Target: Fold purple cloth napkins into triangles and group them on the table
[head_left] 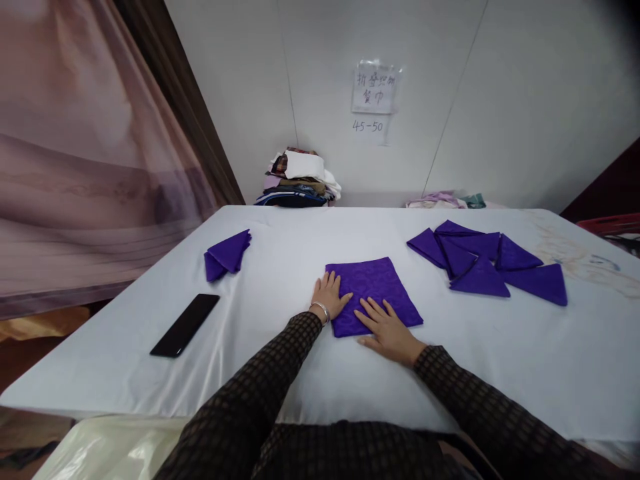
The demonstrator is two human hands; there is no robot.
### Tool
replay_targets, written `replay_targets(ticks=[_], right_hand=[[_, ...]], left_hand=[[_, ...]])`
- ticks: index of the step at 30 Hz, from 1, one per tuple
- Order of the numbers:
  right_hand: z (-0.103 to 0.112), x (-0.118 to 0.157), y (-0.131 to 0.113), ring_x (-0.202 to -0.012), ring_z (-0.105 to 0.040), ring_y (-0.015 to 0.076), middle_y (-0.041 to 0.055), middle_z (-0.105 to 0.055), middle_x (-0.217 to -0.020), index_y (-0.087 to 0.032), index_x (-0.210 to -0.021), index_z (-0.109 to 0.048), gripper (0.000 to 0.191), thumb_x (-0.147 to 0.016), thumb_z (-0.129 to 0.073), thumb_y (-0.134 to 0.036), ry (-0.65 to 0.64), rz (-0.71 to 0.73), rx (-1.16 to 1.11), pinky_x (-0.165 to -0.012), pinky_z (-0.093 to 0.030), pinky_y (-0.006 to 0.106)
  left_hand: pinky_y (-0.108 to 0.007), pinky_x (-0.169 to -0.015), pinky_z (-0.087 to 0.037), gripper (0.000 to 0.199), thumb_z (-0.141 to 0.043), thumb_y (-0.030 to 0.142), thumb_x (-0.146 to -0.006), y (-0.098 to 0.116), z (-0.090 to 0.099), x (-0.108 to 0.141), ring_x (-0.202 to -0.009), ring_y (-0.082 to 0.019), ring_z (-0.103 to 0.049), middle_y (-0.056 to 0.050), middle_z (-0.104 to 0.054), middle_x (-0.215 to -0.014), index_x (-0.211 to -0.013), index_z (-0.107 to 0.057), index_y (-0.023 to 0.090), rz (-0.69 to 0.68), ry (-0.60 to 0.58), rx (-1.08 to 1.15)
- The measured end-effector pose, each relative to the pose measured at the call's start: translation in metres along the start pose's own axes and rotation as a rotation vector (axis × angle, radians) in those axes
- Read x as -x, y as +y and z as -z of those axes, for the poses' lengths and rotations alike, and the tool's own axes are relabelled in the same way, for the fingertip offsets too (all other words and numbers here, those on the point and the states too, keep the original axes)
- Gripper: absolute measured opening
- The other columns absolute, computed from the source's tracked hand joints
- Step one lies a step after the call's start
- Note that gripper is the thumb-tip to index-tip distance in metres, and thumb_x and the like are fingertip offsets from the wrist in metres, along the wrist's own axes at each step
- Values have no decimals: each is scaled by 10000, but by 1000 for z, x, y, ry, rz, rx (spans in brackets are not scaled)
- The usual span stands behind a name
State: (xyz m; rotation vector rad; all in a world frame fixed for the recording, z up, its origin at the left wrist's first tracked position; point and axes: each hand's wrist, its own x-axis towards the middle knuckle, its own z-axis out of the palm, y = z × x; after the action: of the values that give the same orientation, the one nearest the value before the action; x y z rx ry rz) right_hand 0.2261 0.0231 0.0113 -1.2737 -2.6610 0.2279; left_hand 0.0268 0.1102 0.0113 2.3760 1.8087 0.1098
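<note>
A purple cloth napkin (377, 280), folded into a rough square with a faint pattern, lies flat on the white-covered table in front of me. My left hand (331, 297) rests on its left edge, fingers spread, a silver bracelet at the wrist. On the lower right part of the napkin lies my right hand (389, 331), palm down with fingers apart. Both hands press on the cloth without gripping it. Several purple napkins folded into triangles (480, 277) sit in a loose group to the right. Another folded purple napkin (227, 255) is at the far left.
A black phone (185, 325) lies on the left of the white table (280, 360). Behind the table's far edge are a pile of clothes (300, 177) and some pastel fabric (440, 200). A pink curtain (90, 147) hangs at the left; handwritten paper signs (374, 90) are on the wall.
</note>
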Motion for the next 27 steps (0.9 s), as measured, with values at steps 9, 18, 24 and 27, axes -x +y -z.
replay_targets(ticks=[9, 18, 24, 27], right_hand=[[7, -2, -2, -1403, -136, 300, 134, -204, -1521, -214, -1436, -325, 704, -878, -328, -642, -107, -33, -57, -1101, -94, 560], [47, -54, 25, -1418, -74, 251, 115, -149, -1538, -182, -1474, -213, 766, -881, -232, -667, -88, -152, -132, -1122, -58, 503], [32, -88, 83, -1407, -132, 275, 140, -198, -1523, -130, -1449, -279, 753, -887, -261, -633, -114, -350, -29, -1113, -101, 512], [22, -80, 105, -1406, -140, 260, 121, -205, -1525, -150, -1450, -271, 727, -898, -237, -622, -72, -437, 4, -1108, -102, 521]], left_hand=[[-504, -1137, -112, 780, -199, 650, -869, -1, 6, -17, -1416, -269, -113, -112, -210, -1527, -1436, -278, 119, 25, 15, -43], [-508, -1137, -109, 778, -160, 640, -875, -3, 3, -17, -1417, -263, -116, -99, -199, -1531, -1441, -272, 117, 29, 9, -54], [-514, -1134, -123, 769, -185, 647, -870, -4, 1, -17, -1413, -274, -135, -103, -226, -1523, -1434, -298, 137, 22, 41, -44], [-522, -1133, -121, 755, -186, 643, -873, -5, -1, -18, -1412, -272, -140, -97, -233, -1522, -1435, -298, 151, 10, 54, -38]])
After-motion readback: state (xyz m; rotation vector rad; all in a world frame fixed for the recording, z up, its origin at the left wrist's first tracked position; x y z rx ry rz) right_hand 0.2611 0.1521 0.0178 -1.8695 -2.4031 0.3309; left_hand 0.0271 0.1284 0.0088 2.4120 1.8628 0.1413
